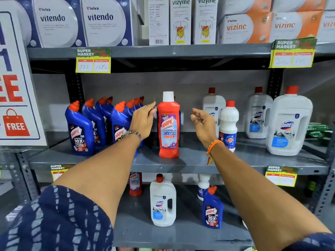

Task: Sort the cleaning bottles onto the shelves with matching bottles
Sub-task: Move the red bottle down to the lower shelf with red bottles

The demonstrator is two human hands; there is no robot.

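Note:
A red Harpic bathroom cleaner bottle [169, 125] with a white cap stands upright on the middle shelf [190, 163]. My left hand [144, 120] hovers open just left of it, not touching. My right hand [204, 124] is open a short way to its right. Several blue Harpic bottles [80, 129] cluster at the shelf's left. A white Rin bottle [228, 125] and white Domex jugs [289, 124] stand at the right. On the lower shelf stand a red Harpic bottle [135, 183], a Domex jug [162, 201], a blue Harpic bottle [212, 209] and a small white bottle [203, 187].
Boxes of vitendo [101, 20], vizyme [180, 20] and vizinc [241, 28] fill the top shelf. Yellow price tags [93, 60] hang from shelf edges. A large sale sign [16, 78] stands at the left. Green packets [318, 130] lie at the far right.

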